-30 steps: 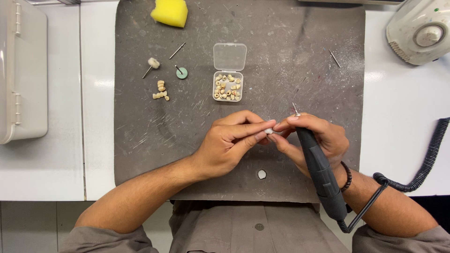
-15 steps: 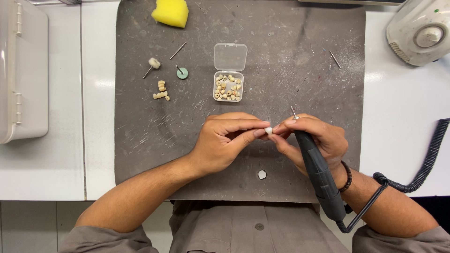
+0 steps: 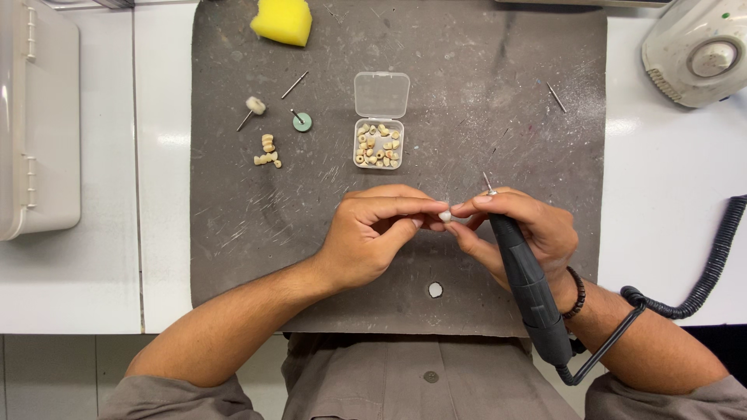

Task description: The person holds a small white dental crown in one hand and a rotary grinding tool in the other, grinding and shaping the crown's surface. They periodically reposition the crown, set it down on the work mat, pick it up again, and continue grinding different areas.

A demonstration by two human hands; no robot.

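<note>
Tooth (image 3: 444,215): pinched between both hands' fingertips | left hand (image 3: 372,237) at 9 o'clock | right hand (image 3: 520,233) at 3 o'clock, also gripping grinder (image 3: 529,284)

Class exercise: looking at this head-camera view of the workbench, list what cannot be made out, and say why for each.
- The small white piece: pinched between fingertips of left hand and right hand; too small to tell its shape.
- The handpiece: its tip is thin and its grip partly covered by the right hand.
- The grey case: cut off by the left edge.
- The white machine: cut off at the top right corner.
</note>
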